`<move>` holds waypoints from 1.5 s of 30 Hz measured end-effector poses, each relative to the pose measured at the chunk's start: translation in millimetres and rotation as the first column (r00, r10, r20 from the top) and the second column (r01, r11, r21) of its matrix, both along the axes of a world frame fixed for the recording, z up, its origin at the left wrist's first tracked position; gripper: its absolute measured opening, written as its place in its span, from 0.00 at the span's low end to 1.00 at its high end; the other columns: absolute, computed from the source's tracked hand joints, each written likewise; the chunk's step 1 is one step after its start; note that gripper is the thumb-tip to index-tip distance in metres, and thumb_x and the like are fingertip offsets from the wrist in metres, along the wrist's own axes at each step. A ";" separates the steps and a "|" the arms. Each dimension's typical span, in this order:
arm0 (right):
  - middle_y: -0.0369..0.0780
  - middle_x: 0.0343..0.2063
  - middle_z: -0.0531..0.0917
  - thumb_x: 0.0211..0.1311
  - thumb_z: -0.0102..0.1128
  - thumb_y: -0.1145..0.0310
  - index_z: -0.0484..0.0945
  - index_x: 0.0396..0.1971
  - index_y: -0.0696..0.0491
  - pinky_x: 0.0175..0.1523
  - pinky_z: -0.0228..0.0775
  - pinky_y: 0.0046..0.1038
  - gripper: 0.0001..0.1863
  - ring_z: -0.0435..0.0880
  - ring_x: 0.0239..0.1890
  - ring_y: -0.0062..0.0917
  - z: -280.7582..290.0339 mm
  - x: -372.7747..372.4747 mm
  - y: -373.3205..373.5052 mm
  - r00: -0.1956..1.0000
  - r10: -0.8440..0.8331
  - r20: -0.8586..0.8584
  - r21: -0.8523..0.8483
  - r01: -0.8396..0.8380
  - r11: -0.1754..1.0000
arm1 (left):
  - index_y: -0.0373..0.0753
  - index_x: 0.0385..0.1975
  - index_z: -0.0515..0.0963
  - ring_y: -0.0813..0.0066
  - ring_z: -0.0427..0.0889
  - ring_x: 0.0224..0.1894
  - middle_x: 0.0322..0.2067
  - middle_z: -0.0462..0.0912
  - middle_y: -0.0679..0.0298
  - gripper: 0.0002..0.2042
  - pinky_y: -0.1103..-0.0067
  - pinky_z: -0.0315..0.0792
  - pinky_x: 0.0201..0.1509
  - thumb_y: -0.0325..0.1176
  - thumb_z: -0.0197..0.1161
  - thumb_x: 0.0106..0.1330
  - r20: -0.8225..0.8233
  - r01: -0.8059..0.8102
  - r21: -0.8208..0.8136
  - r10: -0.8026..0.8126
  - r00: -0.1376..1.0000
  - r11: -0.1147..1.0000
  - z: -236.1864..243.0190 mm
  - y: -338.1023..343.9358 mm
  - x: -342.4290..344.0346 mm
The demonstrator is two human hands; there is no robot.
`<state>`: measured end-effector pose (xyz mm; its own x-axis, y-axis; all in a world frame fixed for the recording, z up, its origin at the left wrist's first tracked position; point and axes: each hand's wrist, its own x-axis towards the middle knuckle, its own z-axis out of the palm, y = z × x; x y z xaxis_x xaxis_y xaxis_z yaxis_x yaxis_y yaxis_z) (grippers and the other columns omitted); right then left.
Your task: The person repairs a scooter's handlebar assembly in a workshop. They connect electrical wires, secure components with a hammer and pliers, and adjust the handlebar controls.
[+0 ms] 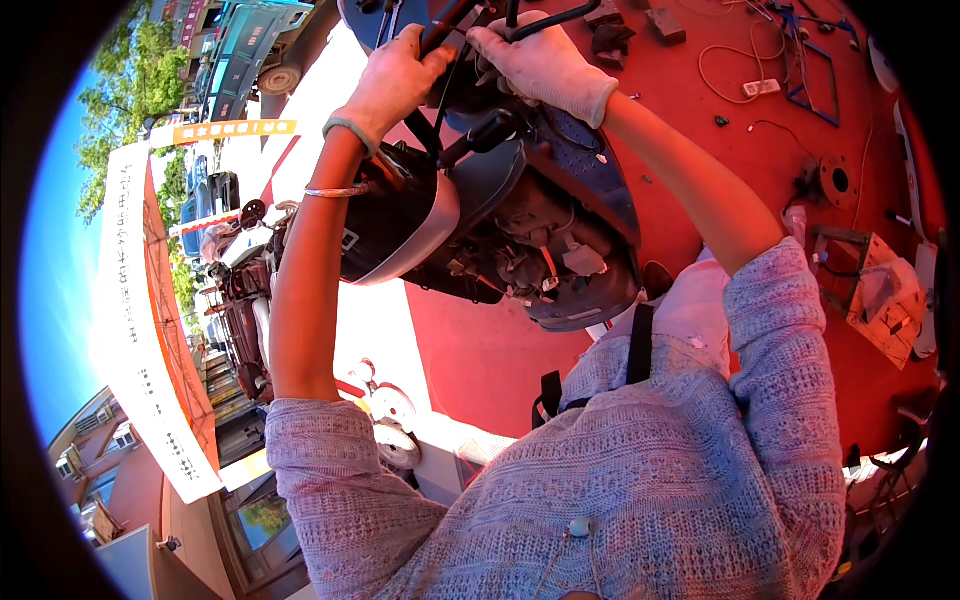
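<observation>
nearest the camera: a knitted, greyish-lilac sweater [600,470], small pale pendant [579,527] on its front. both hands gloved in off-white, raised well ahead of the body and a short gap apart from each other. left hand [392,85]: clamped on a black grip [433,40]; silver bracelet [337,191] around the forearm below it. right hand [540,62]: fingers bent among dark parts, just beside a curved black bar [560,21]; what it holds is hidden, cannot tell. dark scooter [490,290] lies directly below the hands, between them and the body; silver panel [440,225] under the left hand, exposed wiring and fittings [545,250] under the right. to the right of the right hand, on the red floor [480,355]: white power strip [762,88] with cable, blue metal frame [820,85], wooden frame [885,320] lower down. left of the left hand, farther off: teal truck [240,60]
</observation>
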<state>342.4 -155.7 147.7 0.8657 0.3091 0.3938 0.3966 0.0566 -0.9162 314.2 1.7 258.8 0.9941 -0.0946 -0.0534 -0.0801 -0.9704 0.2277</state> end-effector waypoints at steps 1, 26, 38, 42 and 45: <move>0.44 0.22 0.79 0.63 0.51 0.63 0.77 0.30 0.57 0.32 0.67 0.34 0.13 0.77 0.27 0.34 -8.5 10.7 4.0 0.957 -0.052 0.285 -0.180 0.107 0.978 | 0.38 0.37 0.73 0.77 0.71 0.16 0.15 0.71 0.65 0.15 0.79 0.64 0.20 0.46 0.57 0.65 0.002 -0.002 0.017 0.002 1.000 1.000 0.4 -0.9 0.2; 0.34 0.11 0.70 0.66 0.53 0.56 0.74 0.32 0.64 0.14 0.49 0.16 0.21 0.58 0.06 0.11 46.5 -2.5 -31.5 0.467 0.625 -0.626 0.554 -0.298 0.777 | 0.38 0.42 0.73 0.52 0.81 0.30 0.25 0.80 0.50 0.18 0.65 0.73 0.36 0.47 0.56 0.63 0.080 -0.091 0.186 0.077 0.994 0.978 -5.7 -3.6 -0.4; 0.42 0.23 0.81 0.63 0.55 0.56 0.80 0.33 0.53 0.36 0.72 0.31 0.15 0.79 0.28 0.36 20.2 13.8 -21.9 0.932 -0.047 0.360 -0.187 0.122 0.975 | 0.34 0.36 0.70 0.51 0.81 0.32 0.28 0.79 0.48 0.20 0.65 0.72 0.37 0.50 0.55 0.64 -0.131 -0.055 0.063 0.063 0.989 0.996 5.9 1.0 5.6; 0.37 0.21 0.81 0.64 0.55 0.57 0.80 0.32 0.54 0.33 0.70 0.24 0.15 0.78 0.25 0.18 15.2 7.1 -16.9 0.983 0.085 -0.162 -0.079 -0.098 0.992 | 0.35 0.36 0.71 0.60 0.81 0.26 0.22 0.78 0.54 0.21 0.69 0.72 0.31 0.51 0.55 0.65 -0.183 -0.130 0.010 0.129 0.975 0.991 13.2 -13.4 3.1; 0.36 0.20 0.80 0.64 0.55 0.57 0.80 0.31 0.54 0.31 0.69 0.24 0.15 0.78 0.24 0.20 9.8 -0.9 -7.2 0.977 0.030 -0.212 0.024 -0.025 0.999 | 0.35 0.37 0.72 0.66 0.80 0.21 0.20 0.77 0.57 0.22 0.73 0.72 0.28 0.52 0.55 0.65 -0.165 -0.151 -0.018 0.146 0.975 0.988 14.4 -18.4 0.0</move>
